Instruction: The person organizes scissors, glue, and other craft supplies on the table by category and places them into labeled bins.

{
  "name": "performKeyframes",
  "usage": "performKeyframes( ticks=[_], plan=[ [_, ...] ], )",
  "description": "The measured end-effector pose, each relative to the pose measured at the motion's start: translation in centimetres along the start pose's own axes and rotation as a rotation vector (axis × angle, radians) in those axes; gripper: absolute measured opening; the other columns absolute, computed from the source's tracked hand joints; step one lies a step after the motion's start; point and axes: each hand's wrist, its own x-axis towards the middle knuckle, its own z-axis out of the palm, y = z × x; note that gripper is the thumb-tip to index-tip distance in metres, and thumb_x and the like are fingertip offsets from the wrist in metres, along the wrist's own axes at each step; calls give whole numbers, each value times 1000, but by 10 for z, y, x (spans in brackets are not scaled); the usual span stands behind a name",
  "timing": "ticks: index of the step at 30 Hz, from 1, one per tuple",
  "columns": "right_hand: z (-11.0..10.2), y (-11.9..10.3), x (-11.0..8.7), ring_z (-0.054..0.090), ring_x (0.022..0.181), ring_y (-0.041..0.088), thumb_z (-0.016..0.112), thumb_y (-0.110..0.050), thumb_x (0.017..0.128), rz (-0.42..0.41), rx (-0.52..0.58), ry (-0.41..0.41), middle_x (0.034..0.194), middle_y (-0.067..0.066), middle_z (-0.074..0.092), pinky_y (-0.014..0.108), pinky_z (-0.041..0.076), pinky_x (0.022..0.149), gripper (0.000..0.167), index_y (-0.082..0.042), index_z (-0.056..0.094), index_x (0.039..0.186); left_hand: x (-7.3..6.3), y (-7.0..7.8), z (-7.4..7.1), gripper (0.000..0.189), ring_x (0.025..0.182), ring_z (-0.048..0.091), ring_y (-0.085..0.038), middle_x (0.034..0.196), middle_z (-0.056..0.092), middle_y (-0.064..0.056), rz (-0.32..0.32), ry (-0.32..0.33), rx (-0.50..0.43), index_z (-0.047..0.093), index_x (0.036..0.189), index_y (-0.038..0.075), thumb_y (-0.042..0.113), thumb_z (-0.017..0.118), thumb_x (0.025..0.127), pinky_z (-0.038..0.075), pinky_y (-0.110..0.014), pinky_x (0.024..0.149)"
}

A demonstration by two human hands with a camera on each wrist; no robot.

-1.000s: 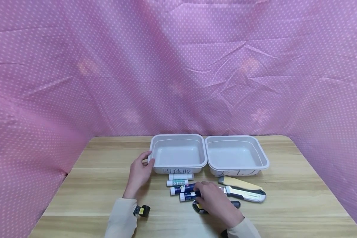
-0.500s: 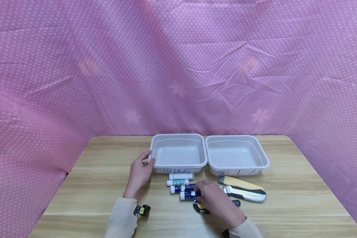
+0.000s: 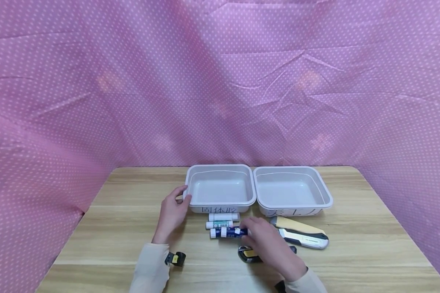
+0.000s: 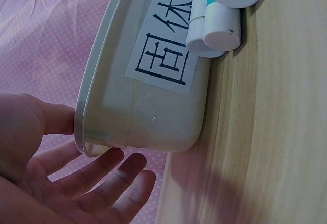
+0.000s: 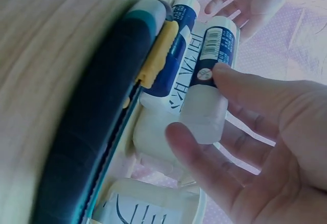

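Observation:
My right hand (image 3: 264, 242) pinches a dark blue glue stick (image 5: 212, 55) between thumb and fingers; its white cap points left. In the head view it overlaps a second blue glue stick (image 3: 213, 233) lying on the table. A green-and-white glue stick (image 3: 218, 225) and a white one (image 3: 223, 217) lie beyond that. My left hand (image 3: 172, 211) touches the left end of the left white plastic box (image 3: 220, 205), thumb at the rim and the other fingers spread beside its corner. A label with black characters (image 4: 162, 55) is on the box's front.
A second white box (image 3: 293, 206), also labelled, stands to the right of the first. Before it lie a yellow utility knife (image 3: 298, 226) and a white-and-black one (image 3: 306, 239). A black-and-yellow utility knife (image 3: 248, 255) lies under my right hand. Pink dotted cloth (image 3: 220, 81) hangs behind the table.
My right hand has lifted the nearest blue glue stick, which now overlaps the other blue one. My left hand and the boxes have stayed in place.

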Motion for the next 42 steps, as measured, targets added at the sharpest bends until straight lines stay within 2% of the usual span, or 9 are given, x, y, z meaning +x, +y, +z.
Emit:
performKeyframes(
  ticks=[4, 8, 16, 20, 25, 30, 37, 39, 42],
  plan=[
    [-3, -2, 1, 65, 90, 15, 83, -12, 84, -11, -18, 73, 98, -3, 71, 36, 57, 79, 24, -13, 72, 105, 0, 0, 0, 45, 120, 65, -42, 147, 53, -26, -3, -3, -5, 52, 146, 4, 18, 59, 103, 60, -43, 94],
    [-6, -4, 3, 67, 96, 17, 83, -15, 85, 33, 20, 113, 103, -2, 73, 39, 58, 84, 25, -12, 74, 108, 0, 0, 0, 46, 120, 64, -42, 146, 53, -26, -4, -5, -7, 52, 146, 3, 17, 59, 103, 60, -43, 94],
    [-14, -7, 10, 66, 85, 11, 82, -12, 87, 121, 206, 182, 106, 1, 73, 24, 59, 68, 25, -12, 74, 111, 1, 0, 1, 45, 120, 64, -42, 145, 54, -26, -7, 4, -8, 53, 146, 4, 17, 60, 103, 60, -43, 93],
    [-19, -8, 13, 67, 83, 8, 80, -14, 89, 172, 281, 198, 103, 0, 73, 19, 58, 67, 23, -14, 73, 110, 0, 0, 0, 45, 120, 65, -42, 145, 54, -27, -6, 2, -2, 53, 146, 4, 17, 59, 103, 60, -43, 92],
    [-22, -7, 17, 69, 88, 10, 79, -13, 89, 174, 345, 239, 101, -2, 74, 16, 58, 70, 21, -14, 73, 109, 1, 0, 0, 46, 120, 65, -42, 145, 54, -26, -9, 3, 1, 53, 146, 4, 17, 59, 103, 61, -42, 92],
    [-24, -7, 23, 69, 88, 9, 80, -11, 89, 178, 359, 275, 99, -1, 74, 18, 59, 73, 20, -13, 74, 108, 1, 1, 0, 45, 120, 65, -41, 145, 54, -25, -18, 8, -7, 54, 145, 5, 17, 60, 103, 60, -42, 92],
    [-27, -8, 30, 55, 63, 7, 78, -15, 91, 199, 349, 300, 94, -3, 72, 22, 49, 53, 20, -13, 73, 111, 0, 1, 0, 45, 120, 65, -40, 145, 54, -24, -23, 1, -3, 53, 146, 6, 19, 60, 103, 60, -42, 93],
    [-28, -8, 32, 55, 67, 7, 77, -15, 92, 209, 358, 310, 94, -3, 72, 22, 49, 54, 20, -13, 73, 111, 0, 1, 0, 45, 120, 65, -39, 145, 55, -24, -20, 3, -8, 54, 146, 6, 19, 60, 103, 60, -42, 92],
    [-29, -8, 35, 62, 79, 9, 76, -14, 93, 216, 372, 328, 97, -1, 73, 21, 55, 62, 19, -13, 73, 112, -1, 1, 0, 45, 119, 65, -39, 145, 55, -24, -18, 2, -16, 54, 145, 6, 19, 60, 103, 60, -42, 93]
  ],
)
